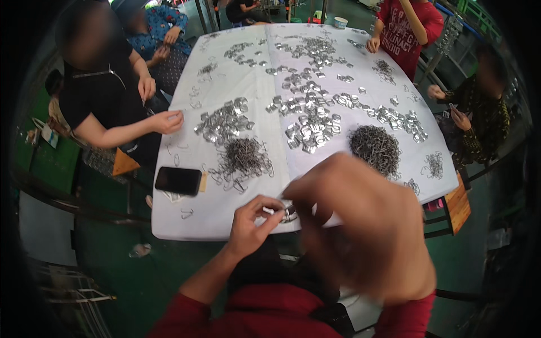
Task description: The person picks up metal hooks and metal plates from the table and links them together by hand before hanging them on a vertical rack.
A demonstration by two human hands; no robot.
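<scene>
My left hand [253, 221] is at the near edge of the table, thumb and fingers closed on a small shiny metal buckle [289, 213]. Over and beside that piece is my right hand [366, 225], large and smeared by motion; its fingertips are mostly hidden, so what it holds cannot be made out. Just beyond my left hand lies a tangled heap of thin bent wire hooks [243, 158]. A denser, rounder heap of wire hooks [374, 149] sits beyond my right hand. Silver buckle-like pieces [313, 129] are piled in the middle, with another pile [224, 121] to their left.
A white-covered table [180, 217] carries everything. A black phone [178, 181] lies near its left front edge. At the left, a person in black [101, 101] reaches over the table; others work at the far left and right. A paper cup [340, 22] stands at the far edge.
</scene>
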